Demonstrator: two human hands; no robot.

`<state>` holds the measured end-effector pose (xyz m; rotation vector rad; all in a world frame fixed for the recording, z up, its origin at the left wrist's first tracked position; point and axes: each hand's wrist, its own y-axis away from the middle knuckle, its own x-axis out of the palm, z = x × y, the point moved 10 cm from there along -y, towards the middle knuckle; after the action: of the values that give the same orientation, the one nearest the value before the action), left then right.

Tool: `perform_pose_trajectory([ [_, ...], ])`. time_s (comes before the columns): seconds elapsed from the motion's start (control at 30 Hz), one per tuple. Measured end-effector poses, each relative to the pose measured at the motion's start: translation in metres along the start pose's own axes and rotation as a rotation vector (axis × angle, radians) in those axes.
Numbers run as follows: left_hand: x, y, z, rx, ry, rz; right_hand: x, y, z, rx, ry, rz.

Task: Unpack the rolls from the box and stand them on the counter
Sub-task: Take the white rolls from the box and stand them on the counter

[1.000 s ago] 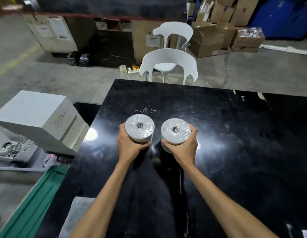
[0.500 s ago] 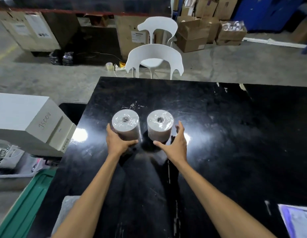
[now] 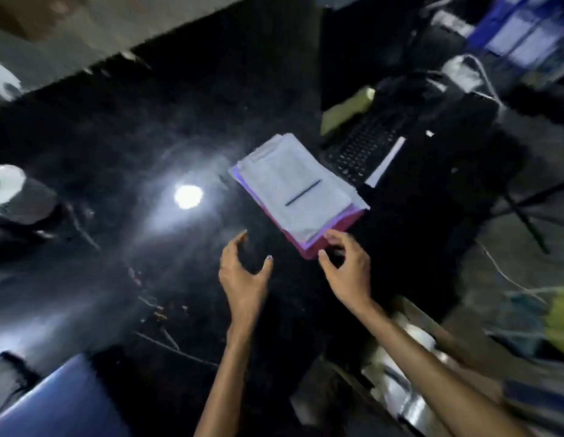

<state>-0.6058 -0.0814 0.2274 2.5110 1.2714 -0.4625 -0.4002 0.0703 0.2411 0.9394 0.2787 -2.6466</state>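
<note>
The view is blurred by a fast turn to the right. One white roll [image 3: 4,184] stands upright on the black counter [image 3: 116,152] at the far left edge of the frame; the second roll is out of view. My left hand [image 3: 243,275] hovers over the counter, empty, fingers curled apart. My right hand [image 3: 347,269] is also empty and spread, close to the near corner of a stack of papers [image 3: 296,184]. The box is not clearly visible.
The paper stack lies on a pink folder with a pen on top. A black keyboard [image 3: 362,149] and a yellow-green pad [image 3: 347,110] sit beyond it. Cables and a power strip [image 3: 463,74] lie at right. A blue object [image 3: 60,402] is at bottom left.
Both hands let go of the two rolls, which stay standing on the counter. My head and arms swung right, bringing the papers and keyboard into view.
</note>
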Motion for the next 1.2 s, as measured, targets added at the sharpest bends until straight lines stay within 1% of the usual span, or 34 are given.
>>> perform_pose_trajectory([
  [0.07, 0.071, 0.045, -0.019, 0.018, -0.016, 0.214, -0.058, 0.031, -0.055, 0.098, 0.044, -0.022],
  [0.1, 0.124, 0.084, -0.032, 0.036, -0.055, 0.375, -0.103, 0.057, -0.097, 0.189, 0.059, -0.054],
  [0.2, 0.237, 0.188, -0.032, 0.065, -0.256, 0.789, -0.197, 0.131, -0.192, 0.415, 0.047, -0.163],
  [0.27, 0.29, 0.252, -0.024, 0.078, -0.385, 0.984, -0.247, 0.182, -0.247, 0.565, 0.032, -0.233],
  [0.33, 0.318, 0.293, -0.012, 0.07, -0.484, 1.077, -0.277, 0.219, -0.282, 0.692, 0.017, -0.275],
  [0.43, 0.344, 0.339, 0.006, 0.04, -0.6, 1.107, -0.297, 0.261, -0.334, 0.851, -0.038, -0.27],
  [0.57, 0.358, 0.364, 0.037, -0.046, -0.683, 1.067, -0.289, 0.284, -0.379, 0.975, -0.116, -0.218],
  [0.7, 0.388, 0.375, 0.079, -0.117, -0.748, 1.037, -0.258, 0.291, -0.435, 1.078, -0.174, -0.134],
  [0.87, 0.451, 0.379, 0.13, -0.105, -0.809, 1.031, -0.216, 0.279, -0.531, 1.174, -0.117, -0.076],
  [1.03, 0.519, 0.375, 0.198, -0.13, -0.852, 0.94, -0.157, 0.251, -0.64, 1.245, -0.047, -0.073],
  [1.1, 0.54, 0.372, 0.225, -0.123, -0.88, 0.888, -0.13, 0.24, -0.676, 1.284, -0.064, -0.08],
  [1.2, 0.56, 0.37, 0.254, -0.117, -0.944, 0.88, -0.108, 0.23, -0.701, 1.331, -0.049, -0.101],
])
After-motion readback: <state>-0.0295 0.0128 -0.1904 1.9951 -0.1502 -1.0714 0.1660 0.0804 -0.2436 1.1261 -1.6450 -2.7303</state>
